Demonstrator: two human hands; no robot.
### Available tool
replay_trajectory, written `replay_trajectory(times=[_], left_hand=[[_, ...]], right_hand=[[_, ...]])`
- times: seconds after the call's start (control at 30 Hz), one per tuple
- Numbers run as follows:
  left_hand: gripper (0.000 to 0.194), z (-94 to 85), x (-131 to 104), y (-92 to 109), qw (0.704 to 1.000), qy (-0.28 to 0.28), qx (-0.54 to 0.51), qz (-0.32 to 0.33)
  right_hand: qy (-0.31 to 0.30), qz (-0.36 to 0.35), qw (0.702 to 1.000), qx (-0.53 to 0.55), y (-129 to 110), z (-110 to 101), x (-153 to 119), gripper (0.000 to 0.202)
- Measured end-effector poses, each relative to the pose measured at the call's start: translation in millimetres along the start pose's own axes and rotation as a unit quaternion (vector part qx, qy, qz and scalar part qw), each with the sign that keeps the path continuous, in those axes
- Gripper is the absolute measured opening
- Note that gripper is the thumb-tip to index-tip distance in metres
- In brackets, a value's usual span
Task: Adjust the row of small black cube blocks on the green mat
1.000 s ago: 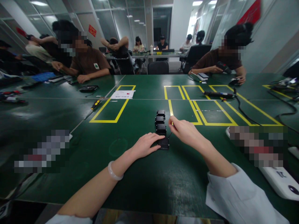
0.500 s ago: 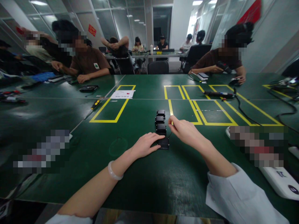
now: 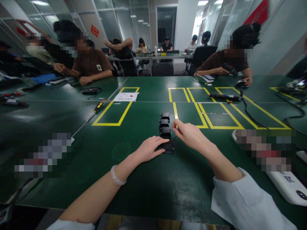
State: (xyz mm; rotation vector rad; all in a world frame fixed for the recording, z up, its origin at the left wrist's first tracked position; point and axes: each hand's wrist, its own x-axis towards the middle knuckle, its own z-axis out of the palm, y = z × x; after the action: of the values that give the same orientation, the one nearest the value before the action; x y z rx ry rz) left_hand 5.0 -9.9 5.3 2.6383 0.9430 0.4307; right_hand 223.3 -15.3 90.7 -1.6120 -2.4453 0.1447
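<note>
- A row of 4 small black plastic boxes [image 3: 165,129] is laid on the dark green worktop [image 3: 148,185], running toward 12 o'clock.
- The nearest black box [image 3: 168,147] is pressed at its 9 o'clock side by the flat, open left hand [image 3: 148,149].
- The right hand [image 3: 190,134] is raised at 3 o'clock of the row, grip narrowed to a pinch; whether anything is pinched cannot be told.

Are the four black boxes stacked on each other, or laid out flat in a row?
Laid flat in a row: the black boxes sit one behind another on the green table, the left hand resting on the nearest.
</note>
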Motion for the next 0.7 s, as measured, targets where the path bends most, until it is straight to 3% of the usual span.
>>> replay_trajectory(times=[0.7], left_hand=[[0.041,-0.9,-0.4,0.4,1.000,0.000,-0.001,0.001]], right_hand=[[-0.001,0.007,1.000,0.006,-2.2,-2.9,-1.4,0.016]])
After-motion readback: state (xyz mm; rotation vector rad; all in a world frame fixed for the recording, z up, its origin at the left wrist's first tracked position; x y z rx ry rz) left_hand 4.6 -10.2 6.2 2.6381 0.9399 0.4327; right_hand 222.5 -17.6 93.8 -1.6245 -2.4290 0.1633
